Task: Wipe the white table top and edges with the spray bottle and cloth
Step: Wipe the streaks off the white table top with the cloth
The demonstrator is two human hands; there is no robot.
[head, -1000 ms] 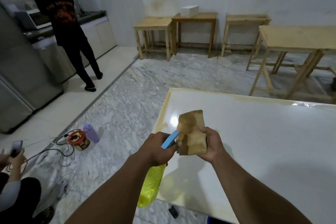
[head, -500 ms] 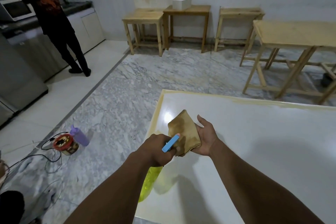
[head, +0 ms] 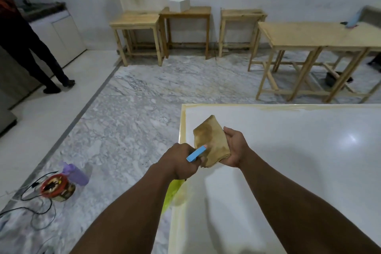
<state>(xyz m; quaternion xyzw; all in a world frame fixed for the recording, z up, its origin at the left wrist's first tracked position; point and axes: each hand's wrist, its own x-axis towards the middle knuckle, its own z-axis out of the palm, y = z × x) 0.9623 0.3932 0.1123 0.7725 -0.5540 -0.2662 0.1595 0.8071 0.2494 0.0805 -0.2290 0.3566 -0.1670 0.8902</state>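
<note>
Gripping bottle [head: 172, 194] in left hand [head: 181, 161], fingers wrapped tight round the neck, blue nozzle [head: 196, 153] aimed at cloth [head: 212, 140] and just beside it, perhaps touching. Cupping the folded cloth in right hand [head: 235, 148], fingers curled behind it and largely hidden. Working above table [head: 288, 150] near its far left corner, with the bottle's yellow-green body hanging over the left edge. Probably wetting the cloth before wiping; cloth not yet on the top. Several ways to go wrong from here: overshooting the cloth through a tilted nozzle and spraying past the left edge onto floor [head: 134, 130], leaving slick marble; soaking the cloth to the point of dripping and streaking the glossy top; smearing grime rather than lifting it, given the brown stains on the cloth; skipping the yellowed bands along the left and far edges by keeping to the middle. As for containers: cannot tell the liquid level in the bottle, only tinted plastic showing below the wrist. Down on the floor, well apart from the table, red-rimmed tub [head: 54, 186], its top dark and mottled, lid or contents impossible to say, just beside purple bottle [head: 75, 173], contents hidden. On a side table [head: 193, 11] by the wall, closed white box [head: 179, 5].
</note>
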